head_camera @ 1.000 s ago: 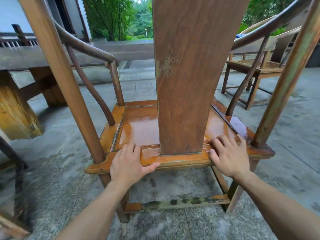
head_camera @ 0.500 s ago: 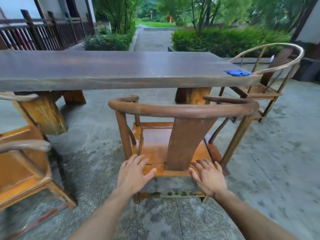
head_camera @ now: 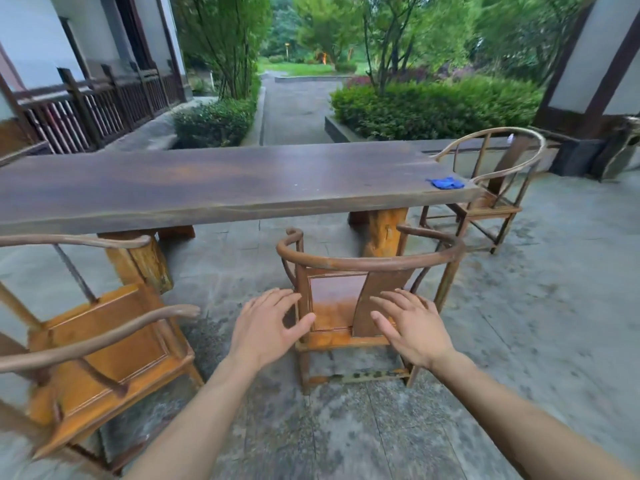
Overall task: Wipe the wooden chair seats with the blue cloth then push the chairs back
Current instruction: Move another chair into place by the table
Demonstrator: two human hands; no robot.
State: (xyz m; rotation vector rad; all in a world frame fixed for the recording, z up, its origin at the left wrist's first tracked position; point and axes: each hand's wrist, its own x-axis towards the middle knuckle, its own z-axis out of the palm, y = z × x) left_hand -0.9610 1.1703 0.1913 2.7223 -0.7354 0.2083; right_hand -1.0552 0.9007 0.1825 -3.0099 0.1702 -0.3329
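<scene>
A wooden round-backed chair (head_camera: 370, 263) stands in front of me, facing the long dark wooden table (head_camera: 221, 185). Its orange seat (head_camera: 330, 311) looks damp. My left hand (head_camera: 265, 323) hovers open near the chair's back left post. My right hand (head_camera: 410, 323) is open just behind the backrest's right side. Neither hand holds anything. The blue cloth (head_camera: 445, 183) lies crumpled on the table's right end. A second chair (head_camera: 100, 344) stands at my left, a third chair (head_camera: 491, 188) at the table's right end.
The floor is wet grey stone paving (head_camera: 519, 323). Thick log legs (head_camera: 382, 230) carry the table. A dark railing (head_camera: 90, 109) runs at the back left, hedges (head_camera: 433, 105) and a path lie beyond the table, and a pillar (head_camera: 588, 98) stands at the far right.
My view has risen and pulled back from the chair. Both hands have lifted off the seat's rear edge and now hover open behind the backrest.
</scene>
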